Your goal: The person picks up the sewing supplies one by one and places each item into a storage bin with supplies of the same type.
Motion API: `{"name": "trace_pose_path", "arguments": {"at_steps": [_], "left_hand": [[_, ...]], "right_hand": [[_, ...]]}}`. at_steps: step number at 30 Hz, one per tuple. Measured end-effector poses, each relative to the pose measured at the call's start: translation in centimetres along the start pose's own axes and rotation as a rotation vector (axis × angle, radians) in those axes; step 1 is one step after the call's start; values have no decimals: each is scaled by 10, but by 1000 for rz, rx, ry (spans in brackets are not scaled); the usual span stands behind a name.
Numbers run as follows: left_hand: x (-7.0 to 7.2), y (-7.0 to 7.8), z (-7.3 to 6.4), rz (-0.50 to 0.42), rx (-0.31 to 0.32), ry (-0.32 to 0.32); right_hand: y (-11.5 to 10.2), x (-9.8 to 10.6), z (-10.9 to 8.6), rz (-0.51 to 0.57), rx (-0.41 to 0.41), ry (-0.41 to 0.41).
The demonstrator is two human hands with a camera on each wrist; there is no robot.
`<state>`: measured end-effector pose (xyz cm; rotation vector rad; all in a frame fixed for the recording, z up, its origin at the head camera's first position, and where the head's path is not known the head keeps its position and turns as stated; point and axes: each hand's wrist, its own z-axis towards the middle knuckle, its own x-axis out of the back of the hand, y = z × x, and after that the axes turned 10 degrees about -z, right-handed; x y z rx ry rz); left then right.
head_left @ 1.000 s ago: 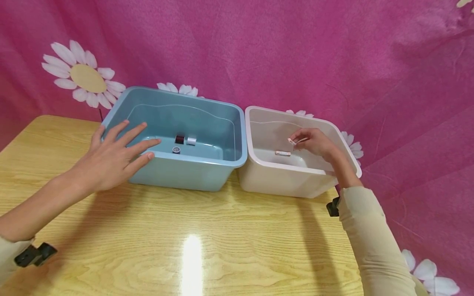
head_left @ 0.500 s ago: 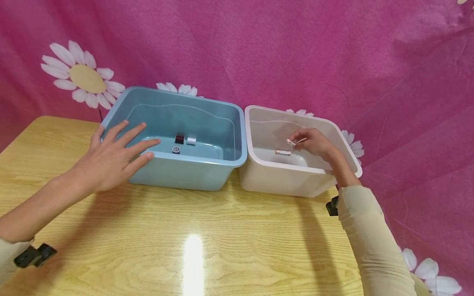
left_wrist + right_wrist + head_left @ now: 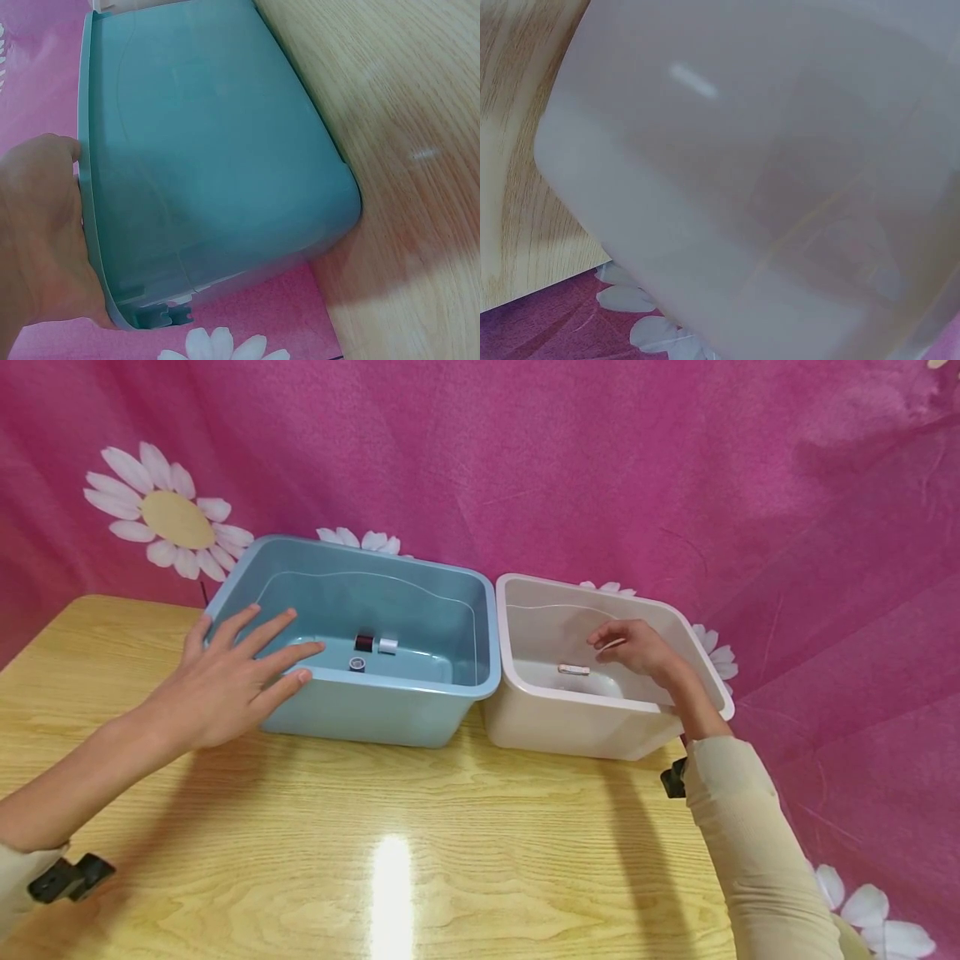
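Observation:
My left hand (image 3: 225,681) rests on the near left rim of the blue bin (image 3: 375,710), its fingers spread straight over the opening. In the left wrist view, the hand (image 3: 45,232) lies against the bin's rim. My right hand (image 3: 637,650) hovers inside the beige bin (image 3: 577,727), fingers loosely bent and nothing visible between them. Below its fingertips, a small white-and-orange bar-shaped thing (image 3: 573,669) lies on the bin floor. The right wrist view shows mainly the beige bin's outer wall (image 3: 705,165); the hand is hidden there.
On the blue bin's floor lie a dark thread spool (image 3: 363,643) and a white spool (image 3: 387,646), with an upright one (image 3: 357,665) nearer. Both bins stand side by side on a wooden table (image 3: 450,852), before a pink flowered cloth (image 3: 562,468).
My right hand has let go of the small white-and-orange thing that it pinched, and its fingers have parted slightly. The released thing is no longer plainly visible. My left hand stays put.

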<state>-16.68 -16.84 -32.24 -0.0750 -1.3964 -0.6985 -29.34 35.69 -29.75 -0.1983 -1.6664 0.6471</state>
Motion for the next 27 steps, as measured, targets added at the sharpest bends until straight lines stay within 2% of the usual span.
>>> {"name": "trace_pose_path", "arguments": {"at_steps": [7, 17, 23, 27], "left_hand": [[1, 1, 1, -10, 8, -9], [6, 4, 4, -11, 31, -38], [17, 3, 13, 18, 42, -36], [23, 0, 20, 16, 19, 30]], "right_hand": [[-2, 2, -3, -38, -4, 20], [-12, -3, -10, -229, 8, 66], [-26, -8, -20, -350, 90, 141], [-36, -12, -27, -413, 186, 210]]}}
